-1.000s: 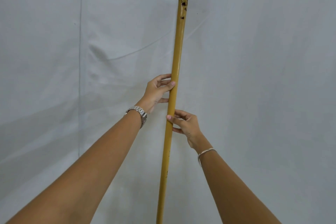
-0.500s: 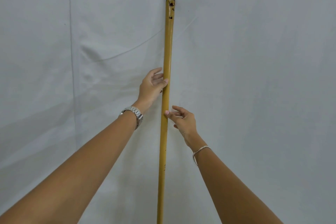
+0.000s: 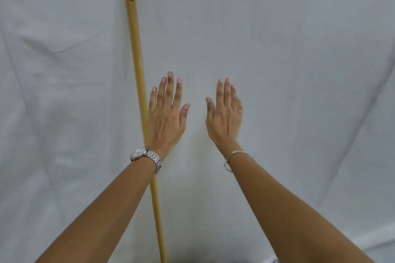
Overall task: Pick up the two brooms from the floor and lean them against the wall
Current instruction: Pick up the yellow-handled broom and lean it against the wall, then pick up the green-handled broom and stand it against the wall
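Observation:
A yellow broom handle (image 3: 135, 49) stands nearly upright against the white cloth-covered wall (image 3: 288, 49), its dark top end at the upper left. Its brush end is out of view below. My left hand (image 3: 166, 113), with a metal watch on the wrist, is flat and open just to the right of the handle and holds nothing; the wrist covers a short stretch of the handle. My right hand (image 3: 225, 115), with a thin bracelet, is also open with fingers up, well apart from the handle. A second broom is not in view.
The wrinkled white cloth fills the whole background. A dark patch shows at the bottom edge near the foot of the handle.
Both hands have let go of the broom handle and opened flat. The handle now appears further left and both hands sit to its right.

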